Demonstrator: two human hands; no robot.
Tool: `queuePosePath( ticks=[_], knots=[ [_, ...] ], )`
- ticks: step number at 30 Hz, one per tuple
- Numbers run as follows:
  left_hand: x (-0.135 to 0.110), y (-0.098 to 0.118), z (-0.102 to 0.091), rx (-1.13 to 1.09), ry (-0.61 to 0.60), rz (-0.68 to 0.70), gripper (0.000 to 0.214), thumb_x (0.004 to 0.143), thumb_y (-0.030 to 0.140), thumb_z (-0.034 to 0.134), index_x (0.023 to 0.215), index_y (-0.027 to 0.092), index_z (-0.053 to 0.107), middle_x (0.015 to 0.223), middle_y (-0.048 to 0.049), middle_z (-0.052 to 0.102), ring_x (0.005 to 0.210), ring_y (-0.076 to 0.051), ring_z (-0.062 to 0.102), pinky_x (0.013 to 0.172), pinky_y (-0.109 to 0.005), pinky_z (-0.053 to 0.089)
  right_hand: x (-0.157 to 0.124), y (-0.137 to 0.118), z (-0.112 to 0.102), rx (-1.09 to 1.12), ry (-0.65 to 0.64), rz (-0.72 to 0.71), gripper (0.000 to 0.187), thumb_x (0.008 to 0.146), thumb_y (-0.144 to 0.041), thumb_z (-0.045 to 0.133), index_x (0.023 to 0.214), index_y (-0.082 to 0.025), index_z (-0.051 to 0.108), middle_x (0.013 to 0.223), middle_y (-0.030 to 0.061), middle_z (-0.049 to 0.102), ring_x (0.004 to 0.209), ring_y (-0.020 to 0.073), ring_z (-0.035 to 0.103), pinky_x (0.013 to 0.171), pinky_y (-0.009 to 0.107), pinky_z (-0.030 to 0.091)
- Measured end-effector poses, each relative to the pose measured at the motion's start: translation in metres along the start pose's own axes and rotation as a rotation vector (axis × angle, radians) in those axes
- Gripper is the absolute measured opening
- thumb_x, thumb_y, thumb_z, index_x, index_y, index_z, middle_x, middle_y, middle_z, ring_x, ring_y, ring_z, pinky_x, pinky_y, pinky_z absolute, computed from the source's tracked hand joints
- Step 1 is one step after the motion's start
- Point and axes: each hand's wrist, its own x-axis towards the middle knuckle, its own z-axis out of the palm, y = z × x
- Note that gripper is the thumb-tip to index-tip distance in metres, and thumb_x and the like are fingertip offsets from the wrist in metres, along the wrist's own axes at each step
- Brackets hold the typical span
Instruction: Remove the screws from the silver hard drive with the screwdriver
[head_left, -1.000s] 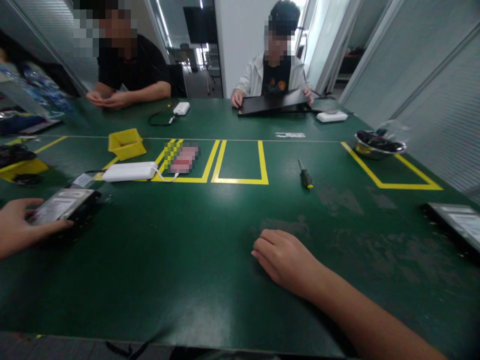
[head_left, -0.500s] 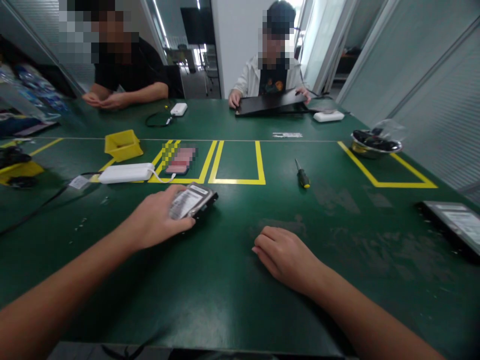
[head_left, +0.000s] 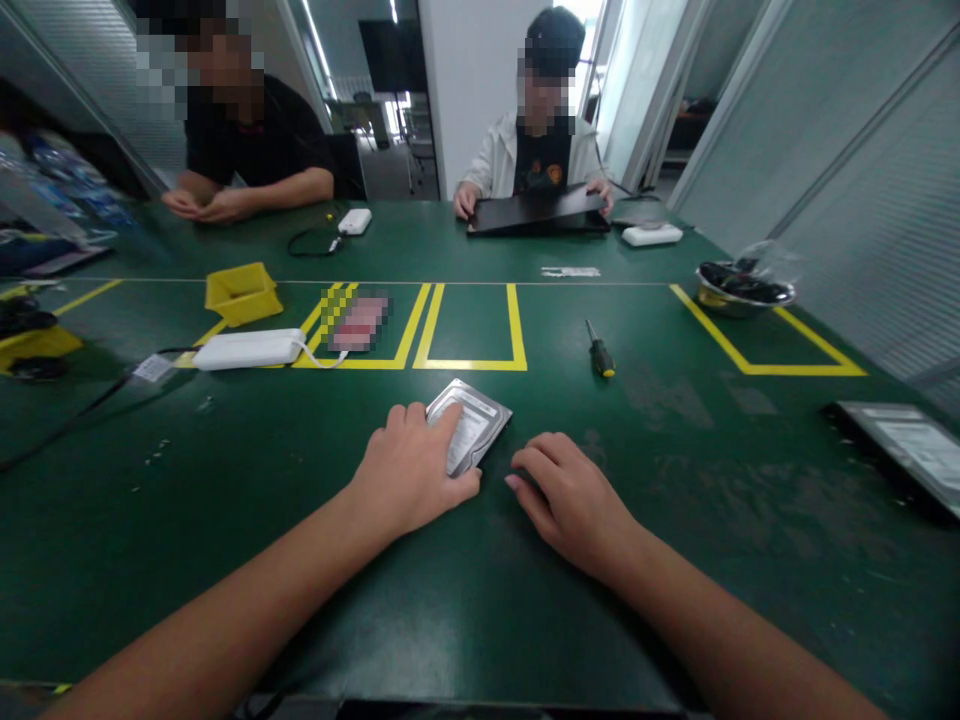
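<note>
My left hand (head_left: 412,470) grips a silver hard drive (head_left: 474,425) with a white label, thumb at its near edge and fingers over its left side and top. The drive lies nearly flat, at or just above the green table; I cannot tell whether it touches. Close to its right, my right hand (head_left: 566,490) rests on the table, fingers curved with a gap between thumb and index finger, holding nothing. Farther off on that side lies a screwdriver (head_left: 601,352) with a black-and-yellow handle. A second drive-like unit (head_left: 904,450), dark-sided with a labelled top, sits at the right.
Yellow tape (head_left: 471,365) marks rectangles on the table. A yellow bin (head_left: 241,293), a white power strip (head_left: 250,348) with its cable, and a phone (head_left: 361,323) are at the left. A metal bowl (head_left: 745,293) holds dark items. Two people sit opposite; one handles a black panel (head_left: 538,212).
My left hand has brought the hard drive rightward, near my right hand, and it is now turned and flatter. My right hand's fingers have parted slightly.
</note>
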Motion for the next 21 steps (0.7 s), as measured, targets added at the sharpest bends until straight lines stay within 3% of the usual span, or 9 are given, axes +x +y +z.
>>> queuePosePath(
  ticks=[3,6,9,12,16,19,21],
  knots=[
    [-0.012,0.009,-0.003,-0.107,-0.012,0.067,0.064,0.087,0.066,0.049,0.13,0.019,0.055,0.11,-0.0177,0.06,0.102,-0.036,0.055,0.084,-0.049,0.049,-0.001,0.001,-0.002,0.026,0.07,0.015,0.026,0.097,-0.028,0.05,0.115,-0.012,0.06,0.117,0.016,0.057,0.108,0.0253,0.051,0.095,0.043,0.047],
    [-0.023,0.01,-0.01,-0.311,-0.049,0.175,0.053,0.095,0.057,0.044,0.132,0.02,0.055,0.11,-0.0147,0.064,0.102,-0.031,0.059,0.09,-0.046,0.048,-0.003,0.003,-0.005,0.066,0.053,-0.072,0.047,0.097,-0.04,0.052,0.135,-0.013,0.052,0.138,0.0182,0.049,0.13,0.0303,0.042,0.109,0.052,0.04],
    [-0.028,-0.003,-0.016,-0.578,-0.12,0.217,0.041,0.101,0.043,0.038,0.133,0.023,0.054,0.108,-0.0077,0.069,0.096,-0.022,0.065,0.087,-0.035,0.05,-0.006,0.001,-0.007,0.061,-0.043,-0.153,0.073,0.093,-0.061,0.05,0.146,-0.011,0.044,0.15,0.0197,0.04,0.142,0.0356,0.031,0.116,0.058,0.03],
    [-0.029,-0.03,-0.017,-0.739,-0.234,0.16,0.044,0.102,0.043,0.036,0.137,0.021,0.051,0.085,-0.0009,0.072,0.073,-0.015,0.067,0.07,-0.027,0.051,-0.009,-0.004,-0.006,-0.016,-0.184,-0.172,0.093,0.083,-0.076,0.053,0.15,-0.013,0.04,0.155,0.0204,0.033,0.146,0.0413,0.021,0.119,0.063,0.018],
    [-0.031,-0.076,-0.017,-0.536,-0.159,-0.007,0.043,0.097,0.051,0.043,0.118,0.021,0.065,0.095,-0.0006,0.073,0.077,-0.018,0.066,0.068,-0.028,0.048,-0.01,-0.01,-0.003,-0.075,-0.319,-0.148,0.085,0.086,-0.067,0.058,0.154,-0.021,0.035,0.162,0.0164,0.02,0.15,0.0406,0.011,0.12,0.062,0.01],
    [-0.036,-0.12,-0.019,-0.228,-0.055,-0.215,0.044,0.098,0.048,0.039,0.115,0.017,0.065,0.105,-0.0033,0.071,0.09,-0.022,0.066,0.08,-0.032,0.048,-0.009,-0.013,-0.002,-0.08,-0.341,-0.122,0.081,0.089,-0.063,0.056,0.155,-0.022,0.032,0.163,0.0153,0.017,0.151,0.0391,0.007,0.121,0.061,0.008],
    [-0.041,-0.156,-0.019,0.027,0.012,-0.25,0.05,0.1,0.049,0.033,0.12,0.012,0.06,0.114,-0.0071,0.067,0.101,-0.025,0.063,0.089,-0.035,0.047,-0.009,-0.013,-0.001,-0.08,-0.344,-0.115,0.081,0.09,-0.062,0.055,0.156,-0.022,0.031,0.163,0.015,0.016,0.151,0.0388,0.005,0.121,0.061,0.008]
  ],
)
